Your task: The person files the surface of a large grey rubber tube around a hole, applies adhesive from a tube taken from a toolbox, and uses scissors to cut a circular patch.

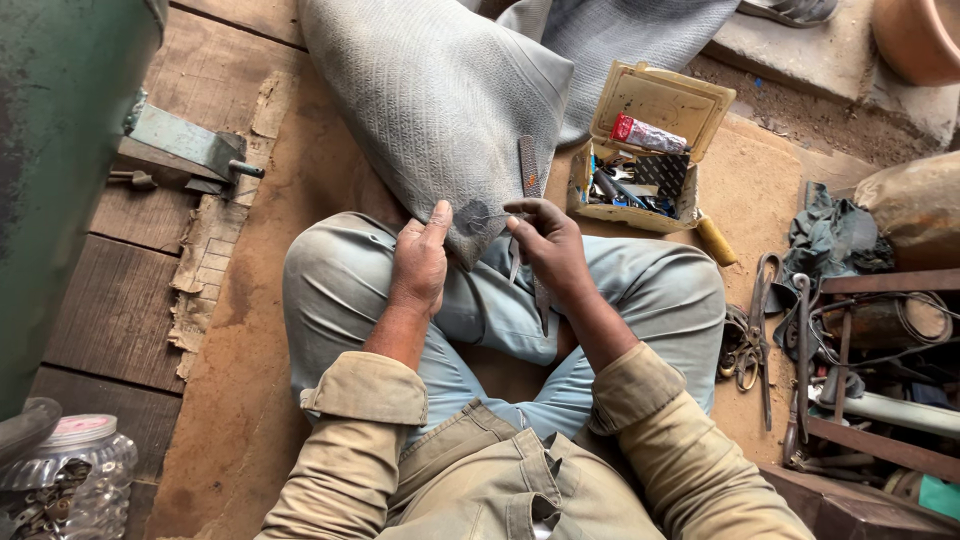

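I sit cross-legged on a wooden floor. A large grey rubber inner tube (440,100) lies across my lap and stretches away from me. My left hand (420,262) presses the tube's near edge onto my left knee, thumb beside a dark round patch (474,216). My right hand (548,246) pinches a thin metal tool (514,258) just right of that patch. A flat grey file (530,166) rests on the tube above my right hand.
An open beige plastic box (650,150) of small tools and a red tube sits beyond my right knee. Scissors and pliers (755,330) lie at right beside a metal rack (880,360). A green machine (60,170) and a plastic jar (70,480) stand left.
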